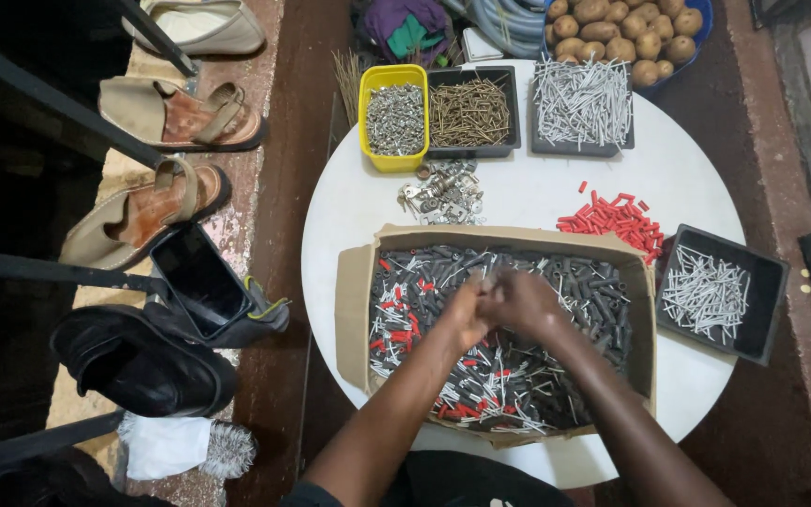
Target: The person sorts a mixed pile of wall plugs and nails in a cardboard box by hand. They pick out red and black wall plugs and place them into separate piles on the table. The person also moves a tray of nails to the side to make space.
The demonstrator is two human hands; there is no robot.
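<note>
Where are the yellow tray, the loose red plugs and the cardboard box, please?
yellow tray (392, 74): head view, on its top rim.
red plugs (612, 219): head view, middle of the loose pile.
cardboard box (354, 314): head view, on its left flap.

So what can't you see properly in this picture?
All in the head view:
- What the left hand and right hand pinch: the fingers cover it, and it is blurred.
- The box bottom: buried under grey, red and white bits.
- The potatoes bowl: cut off by the top edge.
- The small metal parts on the table: too small to tell apart.
- The person's body: cut off by the bottom edge.
</note>
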